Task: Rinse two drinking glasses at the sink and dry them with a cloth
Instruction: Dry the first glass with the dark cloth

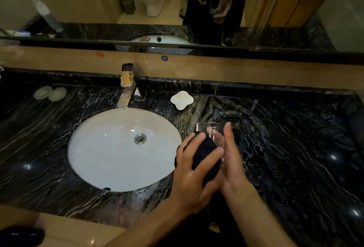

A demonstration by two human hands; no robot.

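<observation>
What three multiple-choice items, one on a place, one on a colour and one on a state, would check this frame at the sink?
1. Where is the white soap dish?
A. in the basin
B. on the counter right of the faucet
C. on the floor

2. What colour is the cloth?
A. white
B. yellow
C. dark, near black

3. What is the state of the faucet?
A. no water running
B. running hard
C. removed

Answers:
1 B, it sits on the marble counter beside the faucet.
2 C, the bundle that the left hand grips against the glass is dark.
3 A, no stream falls into the basin. The right hand steadies the glass with straight fingers.
</observation>
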